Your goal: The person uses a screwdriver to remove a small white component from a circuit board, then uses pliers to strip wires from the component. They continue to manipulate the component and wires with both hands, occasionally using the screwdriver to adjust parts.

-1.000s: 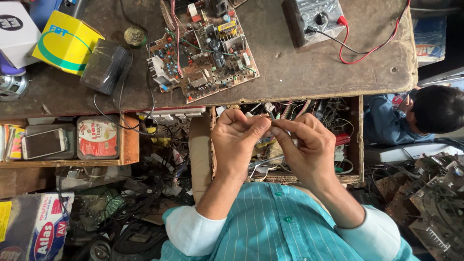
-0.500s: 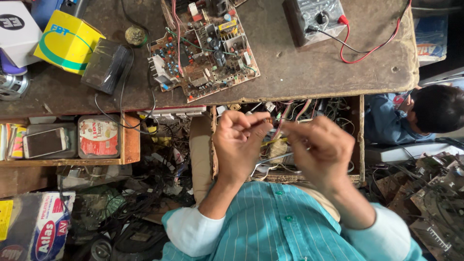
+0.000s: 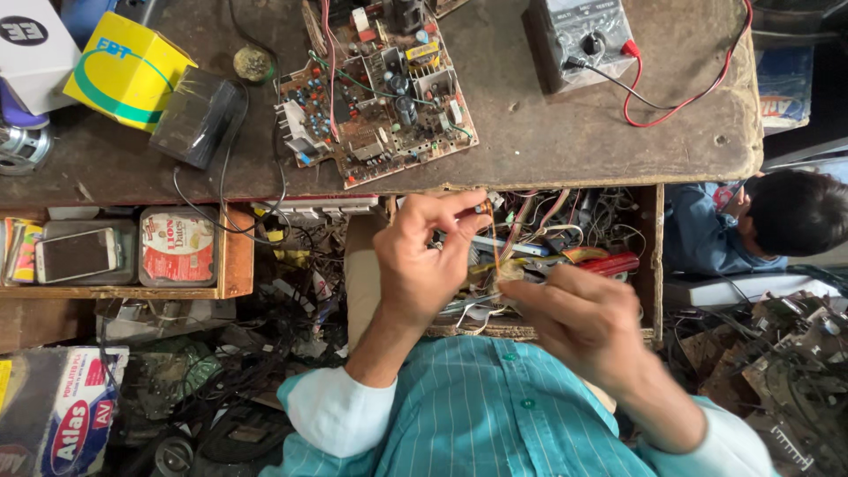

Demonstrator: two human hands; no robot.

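Note:
My left hand (image 3: 424, 256) is raised over an open drawer (image 3: 652, 265) full of wires and parts, and pinches a small electronic component (image 3: 482, 209) between thumb and fingertips. My right hand (image 3: 579, 314) sits lower and to the right, blurred, with its fingers closed on something thin near a pale wire (image 3: 505, 269); what it holds is too blurred to tell. A brown circuit board (image 3: 375, 88) with many components lies on the worn bench top just beyond the hands.
A grey multimeter (image 3: 583, 40) with red and black leads stands at the back right. A yellow box (image 3: 124, 71), a black adapter (image 3: 196, 115) and a phone (image 3: 75, 254) in a side tray lie left. Another person (image 3: 777, 221) crouches at the right.
My hands, which were together at the drawer's middle, have parted: the left hand rose towards the bench edge with the small component, and the right hand dropped down and to the right.

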